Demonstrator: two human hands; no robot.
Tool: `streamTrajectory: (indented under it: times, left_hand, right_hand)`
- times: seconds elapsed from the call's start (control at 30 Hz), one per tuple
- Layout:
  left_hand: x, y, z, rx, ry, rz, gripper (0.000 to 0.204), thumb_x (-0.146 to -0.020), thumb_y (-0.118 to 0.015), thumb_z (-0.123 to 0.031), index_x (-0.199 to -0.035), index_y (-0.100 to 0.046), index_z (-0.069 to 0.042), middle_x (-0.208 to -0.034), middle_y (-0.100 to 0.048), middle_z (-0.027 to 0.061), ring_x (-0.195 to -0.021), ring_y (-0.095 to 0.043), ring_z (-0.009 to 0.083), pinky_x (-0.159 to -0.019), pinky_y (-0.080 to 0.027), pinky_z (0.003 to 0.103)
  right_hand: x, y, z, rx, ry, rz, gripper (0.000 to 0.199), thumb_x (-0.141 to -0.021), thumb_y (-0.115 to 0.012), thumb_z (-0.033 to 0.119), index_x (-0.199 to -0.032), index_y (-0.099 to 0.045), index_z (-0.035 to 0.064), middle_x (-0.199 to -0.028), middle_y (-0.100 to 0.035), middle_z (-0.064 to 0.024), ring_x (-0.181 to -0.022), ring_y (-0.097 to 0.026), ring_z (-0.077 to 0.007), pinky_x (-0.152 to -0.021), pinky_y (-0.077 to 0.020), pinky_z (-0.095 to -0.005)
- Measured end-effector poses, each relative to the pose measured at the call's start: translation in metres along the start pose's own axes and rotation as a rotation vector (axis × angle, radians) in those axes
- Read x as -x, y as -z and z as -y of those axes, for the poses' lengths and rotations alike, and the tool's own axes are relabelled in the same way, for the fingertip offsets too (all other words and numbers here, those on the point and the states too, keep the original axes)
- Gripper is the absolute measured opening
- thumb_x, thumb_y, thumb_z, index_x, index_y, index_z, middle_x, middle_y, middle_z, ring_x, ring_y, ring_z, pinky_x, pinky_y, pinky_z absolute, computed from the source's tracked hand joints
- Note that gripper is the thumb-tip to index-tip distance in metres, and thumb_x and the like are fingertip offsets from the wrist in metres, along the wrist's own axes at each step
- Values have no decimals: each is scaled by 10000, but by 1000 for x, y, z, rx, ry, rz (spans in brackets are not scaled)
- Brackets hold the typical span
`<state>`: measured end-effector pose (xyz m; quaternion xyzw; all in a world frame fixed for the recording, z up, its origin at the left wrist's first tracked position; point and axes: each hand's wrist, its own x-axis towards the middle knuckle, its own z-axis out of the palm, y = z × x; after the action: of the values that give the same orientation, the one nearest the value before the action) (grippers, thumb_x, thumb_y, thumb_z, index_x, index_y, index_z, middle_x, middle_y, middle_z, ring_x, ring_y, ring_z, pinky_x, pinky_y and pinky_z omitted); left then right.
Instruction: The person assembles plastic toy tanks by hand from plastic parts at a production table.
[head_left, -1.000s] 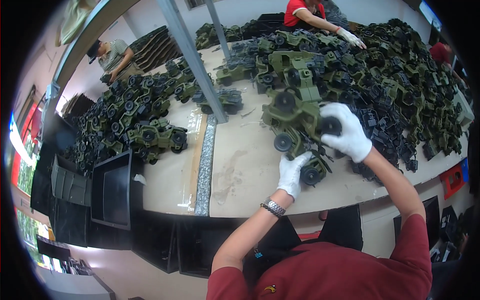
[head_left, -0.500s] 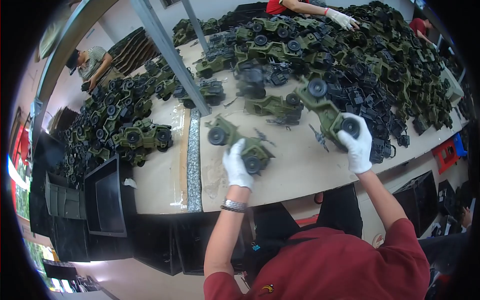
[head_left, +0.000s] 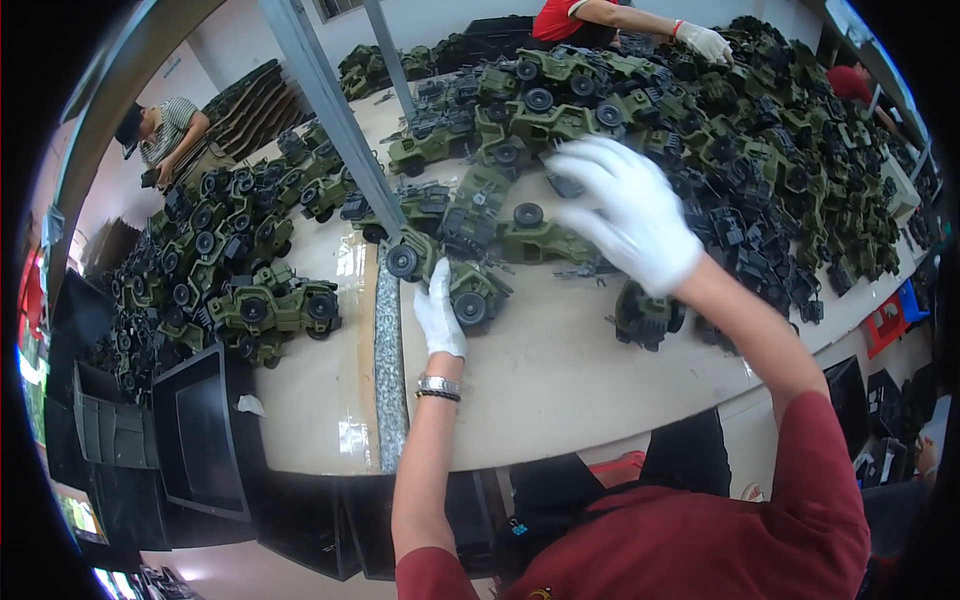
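Observation:
My left hand (head_left: 440, 315), in a white glove, grips the near side of an olive-green toy jeep (head_left: 470, 292) with black wheels. That jeep is tilted beside the grey strip across the table, close to other jeeps. My right hand (head_left: 632, 215), gloved too, is above the table with its fingers spread and nothing in them. Below its wrist another toy jeep (head_left: 645, 315) stands on the tabletop, partly covered by my forearm. Past the right fingertips lies a green jeep (head_left: 540, 238), with small black gun-like parts (head_left: 585, 269) in front of it.
Large heaps of toy jeeps (head_left: 560, 110) cover the far and right table, with black parts (head_left: 740, 235) among them. More jeeps (head_left: 270, 305) lie left of a metal post (head_left: 335, 110). Black bins (head_left: 205, 430) stand at the left edge. A co-worker's gloved hand (head_left: 703, 40) reaches over the far heap.
My right hand has let go of its jeep, which now stands on the table, and has moved left and away from me. My left hand has carried its jeep slightly left and farther away.

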<state>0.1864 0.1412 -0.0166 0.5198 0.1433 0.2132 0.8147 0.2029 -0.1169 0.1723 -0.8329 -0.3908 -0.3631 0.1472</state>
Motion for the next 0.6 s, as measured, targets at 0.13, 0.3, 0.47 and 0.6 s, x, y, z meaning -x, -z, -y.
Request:
streamTrajectory:
  times: [0.13, 0.3, 0.47, 0.6]
  left_hand:
    - [25, -22, -11, 72, -128, 2, 446, -963, -659, -198, -1286, -516, 73, -1227, -599, 100, -1096, -559, 163, -985, -444, 319]
    - [27, 1, 13, -113, -205, 20, 544, -889, -699, -45, -1376, -460, -15, -1307, -545, 79, -1140, -554, 168, -996, -463, 328]
    - [25, -9, -2, -40, 56, 181, 490, -820, -787, -54, -1247, -551, -16, -1171, -605, 62, -1057, -592, 157, -940, -500, 324]
    - [23, -2, 7, 63, 128, 201, 498, -827, -781, -65, -1262, -542, -18, -1184, -602, 60, -1058, -592, 156, -943, -498, 324]
  right_hand:
    - [-108, -130, -54, -10, 25, 187, 332, -932, -568, 264, -1206, -633, 88, -1160, -652, -138, -1126, -606, -318, -946, -496, -448]
    - [-193, -293, -80, 51, -57, 540, 422, -916, -498, 103, -1330, -572, 127, -1365, -572, -120, -1261, -539, -335, -1022, -487, -439]
    - [-208, -363, -103, 61, -227, 634, 612, -876, -551, 53, -1467, -429, 154, -1499, -439, -142, -1330, -471, -400, -1063, -458, -469]
    - [-204, -366, -112, 157, -276, 504, 406, -885, -581, 14, -1273, -598, 134, -1298, -595, -160, -1157, -625, -376, -914, -545, -485]
